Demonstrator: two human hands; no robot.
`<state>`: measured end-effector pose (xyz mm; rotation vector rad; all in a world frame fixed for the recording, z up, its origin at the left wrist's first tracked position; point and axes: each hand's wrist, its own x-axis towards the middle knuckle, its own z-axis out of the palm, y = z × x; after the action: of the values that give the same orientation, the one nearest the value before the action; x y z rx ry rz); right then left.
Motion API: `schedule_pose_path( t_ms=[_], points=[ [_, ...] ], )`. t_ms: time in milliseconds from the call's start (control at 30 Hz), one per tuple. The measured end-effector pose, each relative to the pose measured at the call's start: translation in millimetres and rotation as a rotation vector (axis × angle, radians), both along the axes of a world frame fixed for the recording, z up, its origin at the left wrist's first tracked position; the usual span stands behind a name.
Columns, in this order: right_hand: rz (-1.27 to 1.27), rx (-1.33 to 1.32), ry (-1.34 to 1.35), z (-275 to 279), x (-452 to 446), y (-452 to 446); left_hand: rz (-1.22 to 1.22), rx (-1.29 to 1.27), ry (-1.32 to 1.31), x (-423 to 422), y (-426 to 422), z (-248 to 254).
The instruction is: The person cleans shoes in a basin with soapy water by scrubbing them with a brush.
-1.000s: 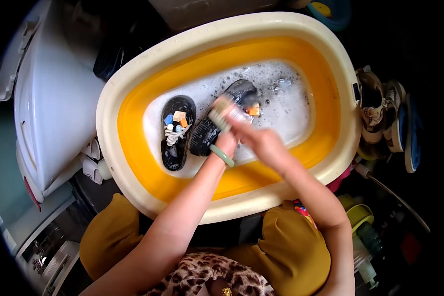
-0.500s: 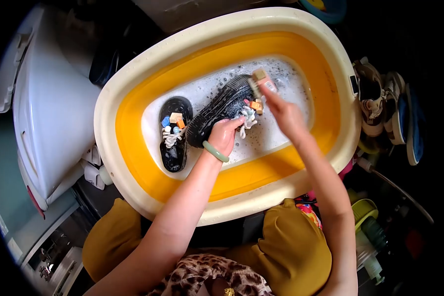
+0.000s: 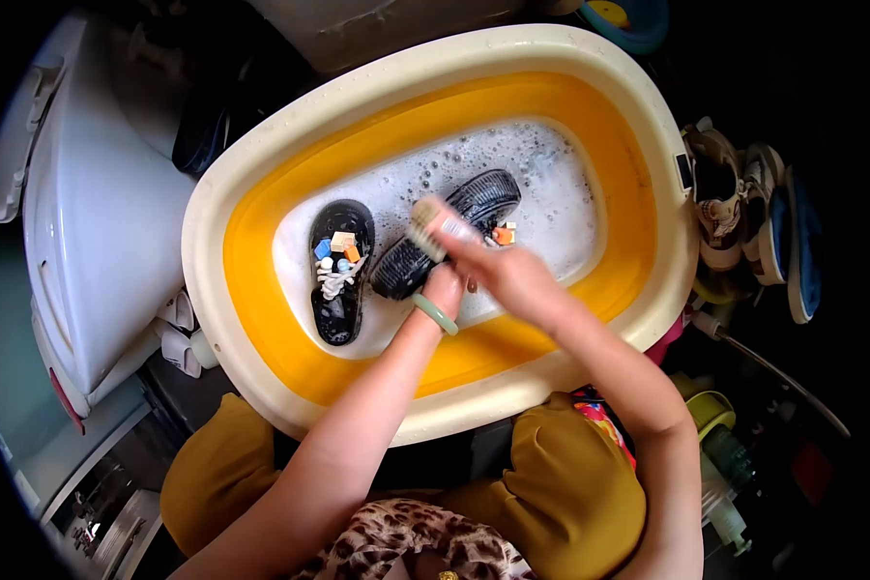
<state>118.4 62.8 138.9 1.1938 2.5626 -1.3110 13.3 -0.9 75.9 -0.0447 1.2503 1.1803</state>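
Note:
My left hand [image 3: 444,287], with a pale green bangle at the wrist, grips a black slipper [image 3: 489,197] tilted on its side in suds; its ridged side and sole face up. Most of those fingers are hidden behind my right hand. A scrub brush [image 3: 433,224] with a pinkish back is closed in my right hand [image 3: 512,275], blurred by motion, its bristles at the slipper's middle. Orange block-shaped decorations [image 3: 504,235] show on the slipper's far side. The other black slipper [image 3: 341,314], decorated with coloured blocks and white cord-like pieces, lies upright in the foam to the left.
The foamy water sits in a yellow basin with a cream rim [image 3: 198,290]. Several shoes [image 3: 720,193] stand to its right, near a green container [image 3: 713,411]. A white glossy fixture [image 3: 97,213] is on the left. A blue bowl [image 3: 638,34] is at the top.
My right hand has swept the brush leftward and down from the slipper's far end to its middle. The slipper has tipped slightly in my left hand.

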Motion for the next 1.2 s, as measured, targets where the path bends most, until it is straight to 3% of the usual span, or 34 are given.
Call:
schedule_pose_path(
  t_ms=[33, 67, 167, 233, 267, 333, 367, 433, 467, 533, 567, 600, 633, 700, 767, 800, 833, 867, 933, 967, 1033, 1133, 1200],
  points=[
    [0.006, 0.019, 0.014, 4.6, -3.4, -9.1, 0.124, 0.0, -0.078, -0.4, -6.6, -7.5],
    [-0.075, 0.014, -0.002, -6.0, 4.7, -5.2, -0.077, -0.077, 0.021, -6.9, -8.3, -15.9],
    [-0.335, 0.166, 0.061, -51.3, 43.1, 43.2, -0.112, -0.012, 0.038, -14.0, -8.1, -15.0],
    [-0.385, 0.073, -0.012, -45.6, 46.0, 54.9, -0.099, 0.021, 0.024, -9.7, -5.4, -11.5],
    [-0.375, 0.065, 0.161, -47.9, 39.5, 45.6, -0.056, 0.002, 0.011, -8.8, -4.3, -11.3],
    [-0.18, -0.104, 0.162, -11.1, 11.2, 4.9, 0.063, -0.049, -0.009, -6.2, -8.7, -7.4],
    [-0.027, -0.082, -0.024, 4.6, -2.0, -9.4, 0.134, -0.057, -0.013, -4.9, -5.4, -4.6],
    [-0.126, -0.017, 0.006, -17.0, 7.3, -3.0, -0.17, -0.094, 0.018, -21.3, -11.1, -19.1],
    [-0.207, 0.08, 0.001, -32.7, 17.9, 11.1, 0.008, 0.067, 0.018, -14.8, -9.3, -20.8],
    [-0.358, 0.2, 0.083, -48.0, 31.8, 45.3, -0.04, 0.07, -0.037, -17.5, -3.5, -10.3],
    [-0.343, 0.228, -0.03, -60.3, 42.4, 65.4, -0.026, 0.087, -0.057, -16.0, 0.0, -6.5],
    [-0.389, 0.063, -0.205, -61.2, 48.2, 79.8, -0.023, 0.095, -0.056, -15.9, 3.3, -4.1],
    [-0.332, 0.194, -0.277, -72.2, 54.2, 87.6, 0.048, 0.11, -0.127, -17.3, 4.7, -3.3],
    [-0.463, 0.134, -0.357, -92.7, 60.3, 81.0, 0.125, 0.108, -0.193, -25.1, -0.8, -8.7],
    [-0.422, -0.022, -0.177, -99.2, 60.7, 47.7, 0.119, 0.102, -0.247, -34.2, -3.2, -22.4],
    [-0.416, -0.296, -0.221, -77.3, 51.1, 40.2, 0.196, 0.094, -0.202, -30.5, 2.0, -11.1],
    [-0.15, -0.144, -0.214, -66.5, 54.0, 34.6, 0.191, 0.091, -0.202, -30.8, 4.3, -9.4],
    [-0.326, -0.161, -0.049, -90.4, 69.3, 35.7, 0.24, 0.07, -0.221, -31.2, 6.7, -8.7],
    [-0.709, -0.367, 0.064, -55.3, 69.7, 49.9, 0.311, 0.025, -0.229, -30.9, 12.3, -1.9],
    [-0.723, -0.4, 0.185, -45.1, 70.3, 53.7, 0.314, 0.026, -0.23, -31.1, 12.2, -5.0],
    [-0.664, -0.443, 0.155, 1.4, 36.8, 50.3, 0.303, 0.024, -0.203, -32.3, 8.8, -19.2],
    [-0.566, -0.308, 0.398, -41.2, 17.5, 30.6, 0.274, 0.022, -0.223, -32.1, 7.8, -13.7],
    [-0.65, -0.506, 0.214, -55.8, 33.6, 42.2, 0.298, 0.026, -0.228, -36.2, 9.4, -27.4]
  ],
)
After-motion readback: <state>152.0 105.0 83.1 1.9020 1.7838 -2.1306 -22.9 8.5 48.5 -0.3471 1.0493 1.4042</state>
